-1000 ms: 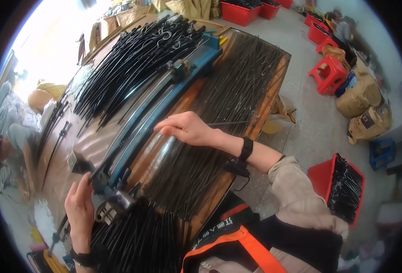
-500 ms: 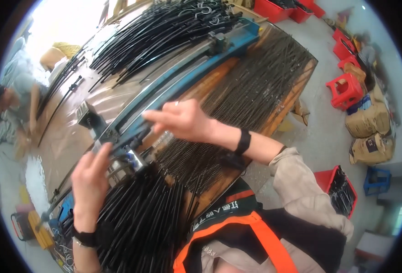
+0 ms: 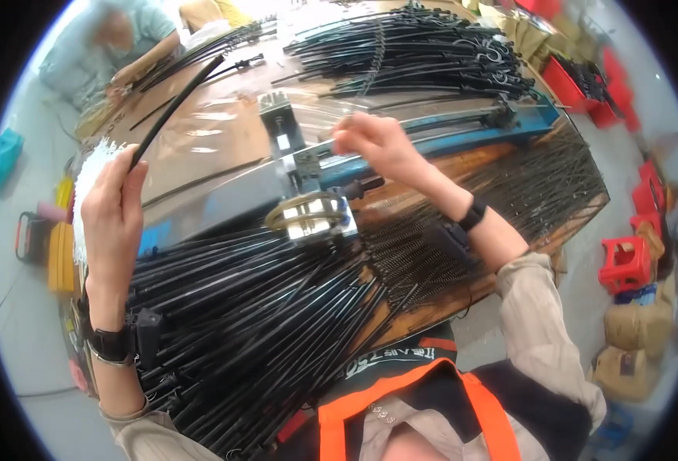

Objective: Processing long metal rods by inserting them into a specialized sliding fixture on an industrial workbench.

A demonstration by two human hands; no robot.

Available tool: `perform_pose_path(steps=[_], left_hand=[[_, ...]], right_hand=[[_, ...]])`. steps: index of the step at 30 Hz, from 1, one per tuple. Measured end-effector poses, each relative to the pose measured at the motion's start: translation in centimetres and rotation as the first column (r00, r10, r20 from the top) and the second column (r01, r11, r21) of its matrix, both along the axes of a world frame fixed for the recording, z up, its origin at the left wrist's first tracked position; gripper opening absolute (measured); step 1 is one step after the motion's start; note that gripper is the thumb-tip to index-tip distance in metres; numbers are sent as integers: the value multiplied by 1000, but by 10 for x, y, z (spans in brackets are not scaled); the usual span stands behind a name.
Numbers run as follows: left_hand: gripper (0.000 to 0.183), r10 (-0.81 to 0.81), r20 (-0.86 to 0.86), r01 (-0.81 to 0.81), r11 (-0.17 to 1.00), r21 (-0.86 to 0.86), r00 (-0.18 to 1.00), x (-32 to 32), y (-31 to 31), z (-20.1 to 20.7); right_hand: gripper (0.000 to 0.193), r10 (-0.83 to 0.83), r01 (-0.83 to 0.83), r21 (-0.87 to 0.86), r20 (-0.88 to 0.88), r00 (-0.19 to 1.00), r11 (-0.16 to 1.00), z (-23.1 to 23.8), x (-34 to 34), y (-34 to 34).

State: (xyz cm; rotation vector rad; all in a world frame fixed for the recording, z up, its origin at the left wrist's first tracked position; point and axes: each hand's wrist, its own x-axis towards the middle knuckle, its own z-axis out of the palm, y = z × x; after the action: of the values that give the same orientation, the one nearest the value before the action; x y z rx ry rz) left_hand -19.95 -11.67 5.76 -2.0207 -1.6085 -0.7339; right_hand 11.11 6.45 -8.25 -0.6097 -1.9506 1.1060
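My left hand (image 3: 114, 211) is closed round the lower end of a black tube (image 3: 176, 111), raised at the table's left side. The tube slants up and to the right. My right hand (image 3: 377, 146) hovers over the far side of a long blue metal bench fixture (image 3: 446, 142), thumb and fingers drawn together; what they hold, if anything, I cannot make out. Between the hands stands a metal clamp unit (image 3: 319, 219) with a curved yellowish hose. A pile of black tubes (image 3: 254, 307) fans out nearest me. Long thin coil springs (image 3: 462, 207) cover the board to the right.
Across the table lies a stack of black tubes with hooks (image 3: 431, 54). At the far left another person (image 3: 116, 46) bends over the table. Red crates (image 3: 577, 84), a red stool (image 3: 625, 261) and brown sacks (image 3: 638, 323) line the right side. A yellow case (image 3: 61, 257) stands at left.
My left hand has left the fixture and now holds a raised black tube. My right hand's outstretched index finger has drawn in. The view has swung, shifting the table rightward.
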Motion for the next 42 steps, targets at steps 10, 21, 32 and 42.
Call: perform_pose_path(steps=[10, 21, 32, 42], left_hand=[[21, 208, 91, -193, 970, -147, 974, -52, -67, -27], [22, 221, 164, -182, 957, -227, 961, -62, -53, -45], [15, -118, 130, 159, 914, -373, 984, 8, 63, -118], [32, -6, 209, 97, 899, -427, 978, 15, 76, -136]], right_hand=[[18, 138, -189, 306, 179, 974, 933, 15, -90, 7], [11, -189, -215, 713, 441, 877, 668, 14, -74, 23], [6, -569, 126, 804, 291, 769, 582, -6, 157, 78], [8, -601, 223, 741, 290, 744, 633, -36, 170, 95]])
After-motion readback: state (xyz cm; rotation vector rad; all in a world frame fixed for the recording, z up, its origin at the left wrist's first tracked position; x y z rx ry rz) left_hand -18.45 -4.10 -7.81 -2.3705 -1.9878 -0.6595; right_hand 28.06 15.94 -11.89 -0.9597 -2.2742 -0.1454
